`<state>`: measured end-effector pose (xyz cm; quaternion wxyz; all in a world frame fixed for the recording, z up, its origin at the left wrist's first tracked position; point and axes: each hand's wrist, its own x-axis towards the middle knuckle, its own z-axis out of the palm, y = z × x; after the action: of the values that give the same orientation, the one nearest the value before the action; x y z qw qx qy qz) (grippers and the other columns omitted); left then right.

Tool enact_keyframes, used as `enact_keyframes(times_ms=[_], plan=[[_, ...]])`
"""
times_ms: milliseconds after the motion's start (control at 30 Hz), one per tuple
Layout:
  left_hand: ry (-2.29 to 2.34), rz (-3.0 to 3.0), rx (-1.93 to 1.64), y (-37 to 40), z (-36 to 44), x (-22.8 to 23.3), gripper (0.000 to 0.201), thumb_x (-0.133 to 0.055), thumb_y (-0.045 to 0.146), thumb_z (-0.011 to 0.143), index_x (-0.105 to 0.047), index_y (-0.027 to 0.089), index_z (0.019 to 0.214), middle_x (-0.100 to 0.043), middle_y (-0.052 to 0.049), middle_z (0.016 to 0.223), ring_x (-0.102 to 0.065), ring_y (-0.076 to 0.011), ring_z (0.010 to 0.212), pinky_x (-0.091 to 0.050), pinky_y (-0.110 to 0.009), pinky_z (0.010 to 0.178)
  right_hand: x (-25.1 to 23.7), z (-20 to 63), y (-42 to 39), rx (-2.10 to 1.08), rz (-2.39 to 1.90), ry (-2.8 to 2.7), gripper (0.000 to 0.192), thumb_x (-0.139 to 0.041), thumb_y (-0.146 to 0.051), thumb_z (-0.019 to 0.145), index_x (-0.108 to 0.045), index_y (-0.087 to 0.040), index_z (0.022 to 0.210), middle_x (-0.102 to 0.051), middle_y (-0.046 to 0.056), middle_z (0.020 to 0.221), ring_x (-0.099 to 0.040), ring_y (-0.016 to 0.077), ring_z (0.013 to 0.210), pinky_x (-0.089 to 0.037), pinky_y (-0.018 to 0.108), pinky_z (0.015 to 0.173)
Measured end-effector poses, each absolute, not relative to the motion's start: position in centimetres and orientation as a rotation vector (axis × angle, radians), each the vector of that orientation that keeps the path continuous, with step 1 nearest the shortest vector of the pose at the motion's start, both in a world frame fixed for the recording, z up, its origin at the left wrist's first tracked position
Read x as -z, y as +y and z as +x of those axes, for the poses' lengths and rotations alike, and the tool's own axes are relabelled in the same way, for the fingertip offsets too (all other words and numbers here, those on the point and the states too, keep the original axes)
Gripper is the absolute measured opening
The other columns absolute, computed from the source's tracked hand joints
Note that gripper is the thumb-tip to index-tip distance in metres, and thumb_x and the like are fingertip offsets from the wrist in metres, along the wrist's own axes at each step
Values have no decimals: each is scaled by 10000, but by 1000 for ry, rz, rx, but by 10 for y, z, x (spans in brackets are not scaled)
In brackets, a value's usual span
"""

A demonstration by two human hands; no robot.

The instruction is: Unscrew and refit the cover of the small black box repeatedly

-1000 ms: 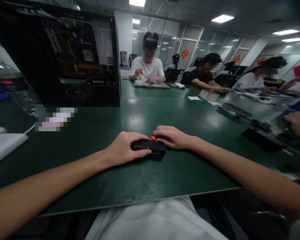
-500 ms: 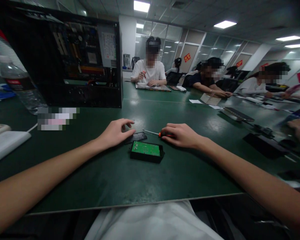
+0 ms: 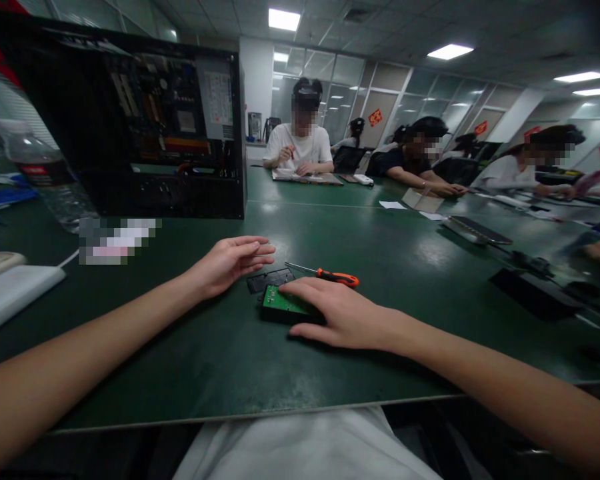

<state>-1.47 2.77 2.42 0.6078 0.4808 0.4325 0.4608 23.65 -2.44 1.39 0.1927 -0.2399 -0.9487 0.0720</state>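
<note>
A small black box (image 3: 275,312) with a green circuit board (image 3: 276,300) inside lies open on the green table (image 3: 190,360). My right hand (image 3: 330,313) rests on it, fingers spread over the board, covering its right half. The box's black lid (image 3: 270,279) lies flat just behind it. My left hand (image 3: 230,261) hovers open beside the lid, palm turned inward, holding nothing. An orange-handled screwdriver (image 3: 330,274) lies loose on the table behind my right hand.
An open computer case (image 3: 145,127) stands at the back left, a water bottle (image 3: 45,180) beside it. A white device (image 3: 10,290) lies at the far left. Several people sit working across the table. Black parts (image 3: 530,290) lie at the right.
My right hand let go of the screwdriver and moved onto the open box. My left hand released the lid and lifted off it. A second ago both hands held the closed box.
</note>
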Motion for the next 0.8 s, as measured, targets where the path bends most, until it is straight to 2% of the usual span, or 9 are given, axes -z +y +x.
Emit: enact_keyframes(times_ms=[100,200,300,400,467,500,600,700,800], plan=[[1132,1571,-1046,26,-16,-20,309,-724,362,853,-745,156,1082,-777,-114,1077,-735,-225,911,-572,-335,816,-18,233,-26,-259,-688,-2640,488,-647,-361,931,-542,-203,1381,-675,113,1307,-668,230,1148,-539,372,990],[1248,2204,-873,22,-17,-16,321,-727,414,827,-786,170,1027,-763,-94,1040,-701,-256,901,-538,-362,821,-35,256,-8,-237,-751,-2502,463,-673,-360,909,-579,-211,1337,-704,92,1252,-690,225,1090,-550,360,950],[1253,2495,-718,20,-18,-11,241,-658,378,880,-801,192,937,-749,-83,994,-691,-250,885,-520,-342,795,-57,315,32,-23,-990,-2303,471,-680,-401,893,-609,-187,1306,-693,117,1262,-682,268,1096,-546,399,925],[1318,2511,-715,23,-20,-6,300,-642,379,892,-771,188,1084,-750,-88,998,-691,-252,870,-518,-332,759,-71,404,77,331,-1359,-2098,513,-701,-458,853,-638,-171,1274,-706,159,1188,-676,313,1047,-530,433,867],[1339,2497,-733,26,-23,-5,313,-638,381,893,-764,180,1098,-750,-91,988,-686,-247,839,-515,-331,743,-71,465,96,477,-1560,-1982,500,-711,-531,814,-682,-164,1151,-727,181,1033,-680,318,919,-510,447,797],[1338,2503,-737,28,-24,-5,284,-632,371,895,-776,181,1051,-749,-90,972,-682,-242,825,-513,-330,743,-69,492,101,504,-1617,-1923,483,-715,-569,789,-697,-155,1036,-715,175,854,-666,309,788,-497,455,727],[1326,2539,-723,28,-25,-8,230,-609,335,905,-787,190,897,-744,-85,925,-676,-239,828,-507,-332,764,-54,553,103,508,-1740,-1787,484,-720,-709,677,-582,-244,681,-481,24,451,-477,198,440,-447,432,554],[1336,2547,-756,24,-23,-12,258,-567,346,946,-767,183,959,-754,-89,975,-682,-254,885,-502,-347,794,-39,579,95,363,-1929,-1662,556,-738,-755,573,-448,-281,545,-378,-24,377,-338,148,323,-428,438,460],[1281,2482,-840,16,-17,-18,283,-536,367,976,-739,174,1019,-756,-76,986,-684,-235,856,-507,-343,802,-38,577,90,264,-2034,-1595,522,-799,-651,545,-437,-276,508,-426,19,405,-479,241,383,-474,520,489]])
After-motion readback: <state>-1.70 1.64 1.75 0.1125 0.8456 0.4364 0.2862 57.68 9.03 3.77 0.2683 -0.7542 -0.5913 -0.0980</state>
